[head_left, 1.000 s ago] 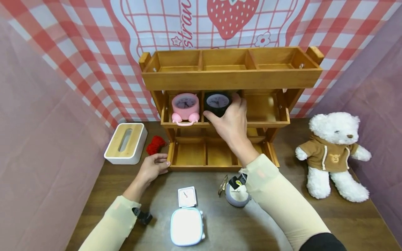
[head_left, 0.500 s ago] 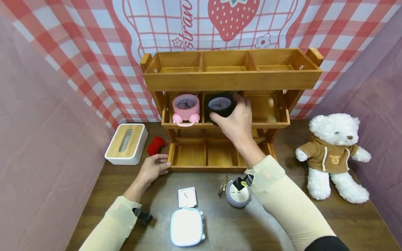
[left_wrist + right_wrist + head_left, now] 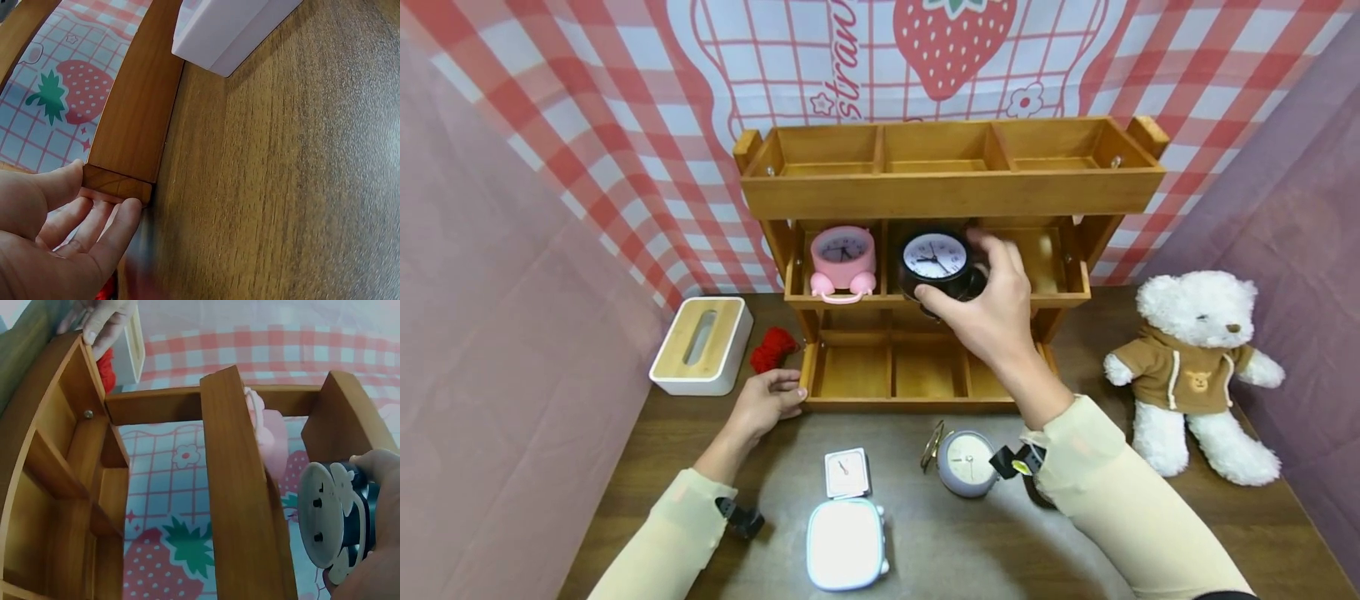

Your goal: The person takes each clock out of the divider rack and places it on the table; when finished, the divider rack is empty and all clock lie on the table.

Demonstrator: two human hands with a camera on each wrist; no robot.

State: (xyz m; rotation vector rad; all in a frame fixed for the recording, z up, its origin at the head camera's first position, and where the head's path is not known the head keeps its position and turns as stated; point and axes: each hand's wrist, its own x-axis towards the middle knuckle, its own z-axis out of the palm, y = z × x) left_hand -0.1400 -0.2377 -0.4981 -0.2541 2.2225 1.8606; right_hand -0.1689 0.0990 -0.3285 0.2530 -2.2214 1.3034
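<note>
My right hand [image 3: 1000, 304] grips a round black alarm clock [image 3: 934, 255] with a white dial, thumb at its lower left and fingers over its right side. The clock overlaps the middle tier of the three-tier wooden shelf [image 3: 951, 193] around its centre divisions. In the right wrist view the clock's pale back [image 3: 320, 515] with its knobs shows beside the shelf board. My left hand [image 3: 769, 402] holds the front left corner of the bottom tier; the left wrist view shows thumb and fingers around that wooden end [image 3: 119, 183]. A pink alarm clock [image 3: 842, 254] sits in the middle tier's left compartment.
On the table lie a small white square clock [image 3: 847, 472], a blue-rimmed white clock [image 3: 846, 543] and a grey round clock [image 3: 967, 463]. A tissue box [image 3: 700, 344] and red yarn [image 3: 772, 349] are at left, a white teddy bear [image 3: 1198, 375] at right.
My right hand has drawn the black clock rightward and a little forward from the middle compartment, and its dial now faces up more clearly. The left hand stays at the shelf corner.
</note>
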